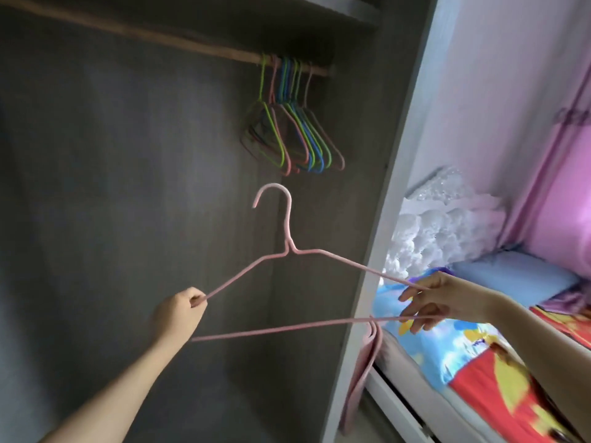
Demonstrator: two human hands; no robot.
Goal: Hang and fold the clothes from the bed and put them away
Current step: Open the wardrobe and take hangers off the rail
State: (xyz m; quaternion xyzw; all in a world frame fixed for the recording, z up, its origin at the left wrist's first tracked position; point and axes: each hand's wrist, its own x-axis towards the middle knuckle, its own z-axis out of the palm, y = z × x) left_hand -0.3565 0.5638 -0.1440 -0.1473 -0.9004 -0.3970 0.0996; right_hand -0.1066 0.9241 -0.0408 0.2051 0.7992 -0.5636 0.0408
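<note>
Standing by the open wardrobe (128, 187); one head-mounted view, looking into its dark interior, with the bed (447, 362) off to the right.

Head view:
- Pink hanger (288, 247): thin wire type, held up in the air in front of the wardrobe, hook uppermost and roughly upright, below the rail (160, 38) and clear of it.
- Left hand (179, 314): fingers curled tight, gripping the left tip of the hanger where the shoulder wire ends; forearm reaches up from the lower left.
- Right hand (438, 302): grips the right end. The upper wire runs in under the thumb and the bottom bar crosses the lower fingers, which are only half curled. This hand is blurred, so the exact pinch point is unclear.
- Pink cloth (361, 378): draped over the bottom bar near its right end, just left of the right hand, hanging straight down in front of the wardrobe's pale side panel (383, 219).
- Spare hangers (303, 139): a tight bunch in green, blue and pink, hooked on the right end of the rail, above the held hanger and apart from it.
- Bed: bright patterned sheet in blue, red and yellow; a blue pillow (511, 273) at its far end, against a pink wall.
</note>
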